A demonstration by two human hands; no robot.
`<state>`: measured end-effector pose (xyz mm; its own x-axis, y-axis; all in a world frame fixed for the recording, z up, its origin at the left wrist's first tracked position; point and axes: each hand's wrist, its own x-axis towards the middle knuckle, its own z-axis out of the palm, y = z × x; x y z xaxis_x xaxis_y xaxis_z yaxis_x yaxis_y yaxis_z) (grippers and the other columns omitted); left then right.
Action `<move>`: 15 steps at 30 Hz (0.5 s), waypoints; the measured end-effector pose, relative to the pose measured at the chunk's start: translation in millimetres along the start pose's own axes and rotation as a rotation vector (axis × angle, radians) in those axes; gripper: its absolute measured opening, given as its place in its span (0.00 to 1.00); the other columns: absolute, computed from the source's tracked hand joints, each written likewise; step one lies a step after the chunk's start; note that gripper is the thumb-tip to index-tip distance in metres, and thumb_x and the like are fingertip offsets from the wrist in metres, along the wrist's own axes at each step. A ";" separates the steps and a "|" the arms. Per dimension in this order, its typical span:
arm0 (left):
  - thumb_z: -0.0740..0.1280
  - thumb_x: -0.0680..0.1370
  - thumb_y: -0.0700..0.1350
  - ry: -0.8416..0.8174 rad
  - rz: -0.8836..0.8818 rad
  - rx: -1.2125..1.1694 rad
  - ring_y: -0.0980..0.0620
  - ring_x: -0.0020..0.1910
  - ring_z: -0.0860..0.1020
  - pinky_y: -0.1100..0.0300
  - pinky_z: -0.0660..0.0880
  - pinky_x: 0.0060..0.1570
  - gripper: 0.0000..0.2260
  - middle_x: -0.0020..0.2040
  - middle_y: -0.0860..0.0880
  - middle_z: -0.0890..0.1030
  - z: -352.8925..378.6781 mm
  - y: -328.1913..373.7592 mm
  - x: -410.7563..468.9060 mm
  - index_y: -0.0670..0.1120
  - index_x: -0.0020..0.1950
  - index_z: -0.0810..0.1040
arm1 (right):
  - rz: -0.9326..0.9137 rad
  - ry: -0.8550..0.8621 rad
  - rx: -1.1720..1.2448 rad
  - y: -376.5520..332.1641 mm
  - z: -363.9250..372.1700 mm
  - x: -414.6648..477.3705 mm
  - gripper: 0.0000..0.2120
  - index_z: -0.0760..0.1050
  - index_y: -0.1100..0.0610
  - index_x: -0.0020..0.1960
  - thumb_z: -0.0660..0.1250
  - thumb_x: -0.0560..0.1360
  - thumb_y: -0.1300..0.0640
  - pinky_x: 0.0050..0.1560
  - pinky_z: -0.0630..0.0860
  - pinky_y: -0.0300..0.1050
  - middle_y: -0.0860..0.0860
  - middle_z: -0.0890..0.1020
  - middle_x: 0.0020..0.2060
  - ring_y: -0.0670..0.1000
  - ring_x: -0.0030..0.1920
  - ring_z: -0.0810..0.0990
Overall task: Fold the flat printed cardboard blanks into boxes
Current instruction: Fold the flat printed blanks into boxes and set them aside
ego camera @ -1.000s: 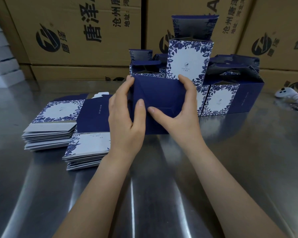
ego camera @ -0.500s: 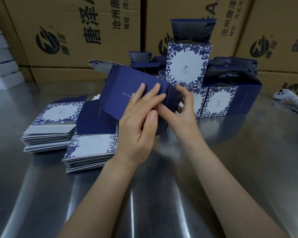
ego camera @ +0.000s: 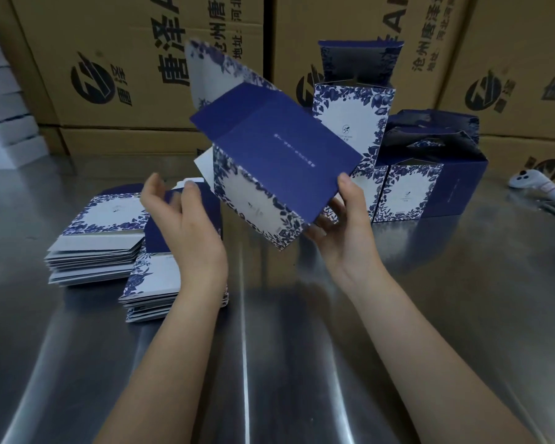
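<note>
Navy-blue card with a white-and-blue flower border forms the half-made box [ego camera: 279, 161], held tilted in the air above the steel table [ego camera: 430, 315] with its top flaps open toward the upper left. A thin line of pale print runs along the navy side, too small to read. The right hand [ego camera: 343, 232] grips the box's lower right corner, thumb on the navy side and fingers underneath. The left hand [ego camera: 189, 232] is just beside the box's left edge, fingers loose and spread, holding nothing. Behind that hand lie 2 stacks of flat blanks [ego camera: 96, 238], side by side, edges fanned. Finished boxes [ego camera: 410, 190] stand grouped behind the held one, 1 set on top of the others with its lid up. Brown cartons [ego camera: 109, 59] wall the far edge, printed with a round black logo, 唐泽, 沧州唐泽 and 地址:河北. A white controller [ego camera: 539, 185] lies at the far right. Bare steel stretches in front of both forearms.
</note>
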<state>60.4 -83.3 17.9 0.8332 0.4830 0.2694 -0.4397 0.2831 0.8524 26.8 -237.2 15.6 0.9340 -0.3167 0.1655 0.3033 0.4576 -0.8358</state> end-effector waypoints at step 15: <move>0.61 0.83 0.53 -0.285 -0.336 -0.442 0.51 0.62 0.79 0.48 0.75 0.64 0.17 0.63 0.50 0.81 3.2 1.6 -3.2 0.48 0.69 0.73 | 0.213 -0.011 0.094 5.1 5.5 -1.6 0.18 0.76 0.55 0.60 0.60 0.79 0.45 0.53 0.74 0.50 0.56 0.77 0.51 0.55 0.49 0.76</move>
<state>58.0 -87.1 19.9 0.9801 0.0848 0.1795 -0.1841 0.7267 0.6618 27.9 -229.8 14.0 0.9807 -0.1957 -0.0032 0.1150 0.5891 -0.7999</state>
